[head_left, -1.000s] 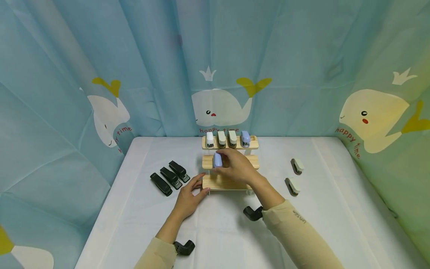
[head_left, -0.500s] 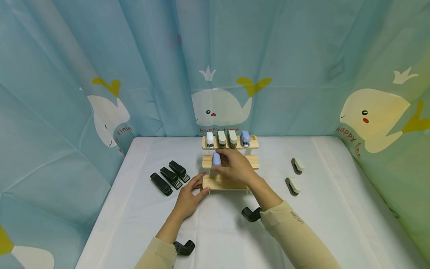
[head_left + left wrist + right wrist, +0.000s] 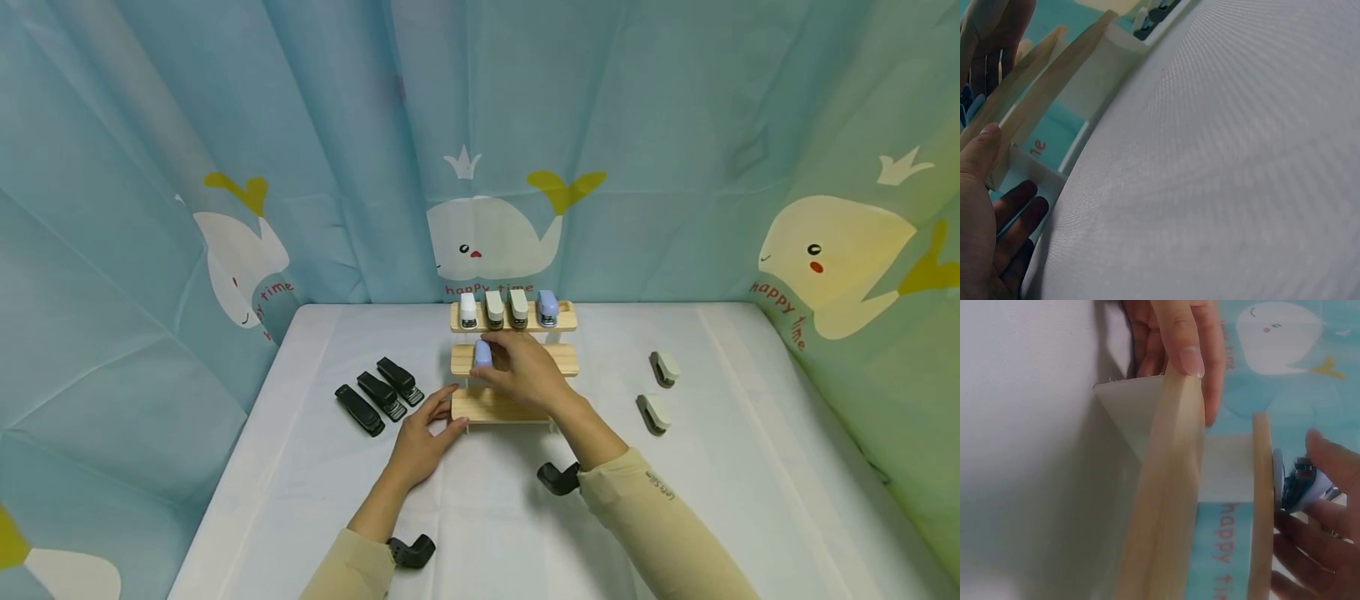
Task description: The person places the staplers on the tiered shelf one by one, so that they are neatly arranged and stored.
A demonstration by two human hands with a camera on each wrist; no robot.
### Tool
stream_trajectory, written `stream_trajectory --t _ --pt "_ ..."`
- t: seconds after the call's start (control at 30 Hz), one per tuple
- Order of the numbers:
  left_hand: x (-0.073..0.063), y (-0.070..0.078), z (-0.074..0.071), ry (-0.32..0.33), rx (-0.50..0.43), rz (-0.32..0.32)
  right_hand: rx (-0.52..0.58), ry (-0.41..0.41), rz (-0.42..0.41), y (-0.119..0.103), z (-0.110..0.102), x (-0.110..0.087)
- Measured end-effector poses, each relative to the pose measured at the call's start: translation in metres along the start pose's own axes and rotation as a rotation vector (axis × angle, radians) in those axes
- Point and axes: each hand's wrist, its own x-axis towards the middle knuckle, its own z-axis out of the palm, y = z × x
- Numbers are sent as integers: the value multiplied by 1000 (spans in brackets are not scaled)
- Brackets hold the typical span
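My right hand (image 3: 531,373) pinches a small light-blue stapler (image 3: 483,354) at the left part of the middle shelf of a three-tier wooden rack (image 3: 491,406). In the right wrist view the stapler (image 3: 1302,487) stands on its base against that shelf, thumb on one side and fingers on the other. My left hand (image 3: 422,442) holds the left end of the lowest shelf. Its thumb lies on the shelf's front edge, and other fingers reach round the end and below, as the left wrist view shows. On the top shelf stand a white stapler (image 3: 468,311), two cream ones (image 3: 494,309) and a blue one (image 3: 547,308).
Three black staplers (image 3: 381,396) lie on the white-covered table (image 3: 480,533) left of the rack. Two cream staplers (image 3: 655,415) lie to its right. A blue whale-print curtain (image 3: 337,167) hangs behind and along both sides.
My right hand has shifted the blue stapler slightly left along the middle shelf. The left hand has stayed at the rack's lowest shelf.
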Motion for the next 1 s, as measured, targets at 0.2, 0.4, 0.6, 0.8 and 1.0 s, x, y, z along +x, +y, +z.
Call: stream_trajectory --t 0.2,0.4,0.6,0.8,1.0 --pt "-1 2 0 5 -5 15 -3 6 4 0 1 0" --pt "0 2 0 3 -2 9 -3 12 -3 -2 0 -1" --pt "-1 0 1 -2 2 -6 1 4 -9 -1 0 -2" --pt "-1 0 2 3 1 4 14 8 -7 1 -2 -5" --pt "-1 0 2 13 -9 11 31 26 0 0 -6 -10"
